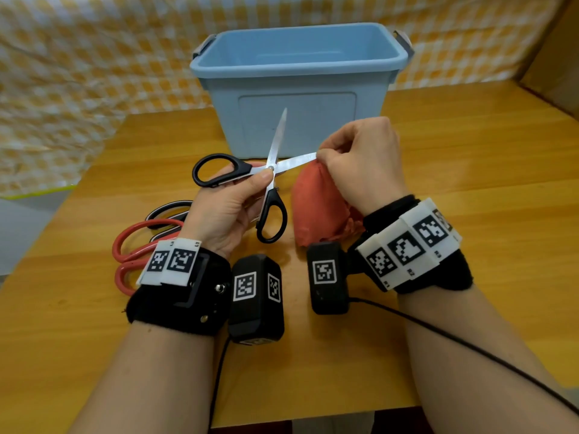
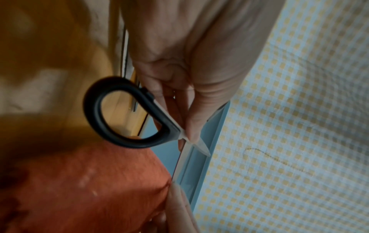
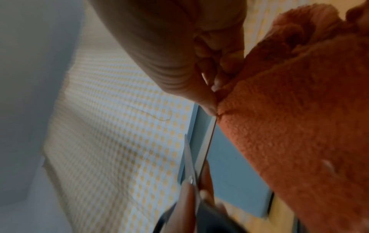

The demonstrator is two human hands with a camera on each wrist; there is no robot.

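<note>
- Black wrist bands [image 1: 178,292] with square printed markers are sitting on both wrists, which are coming in from 6 o'clock over a wooden desk [image 1: 470,189].
- At 8 o'clock of the left hand [image 1: 225,211], red-handled scissors [image 1: 131,245] are lying flat on the desk. A dark-handled pair [image 1: 170,209] is lying just beyond them, partly hidden by the hand.
- The left hand is gripping black-handled scissors [image 1: 272,166] above the middle of the desk, with the thumb pressing beside the pivot.
- The blades are standing wide apart, one pointing to 12 o'clock and the other to 3 o'clock.
- At 3 o'clock of the pivot, the right hand [image 1: 363,161] is curling its fingers round an orange cloth [image 1: 316,208] and pinching it onto the tip of that blade.
- The cloth is hanging below the right hand toward 6 o'clock.
- At 12 o'clock, behind both hands, a blue bin [image 1: 329,120] is standing open-topped on the desk.
- Farthest back, a yellow-and-white checked sheet [image 1: 94,57] is hanging.
</note>
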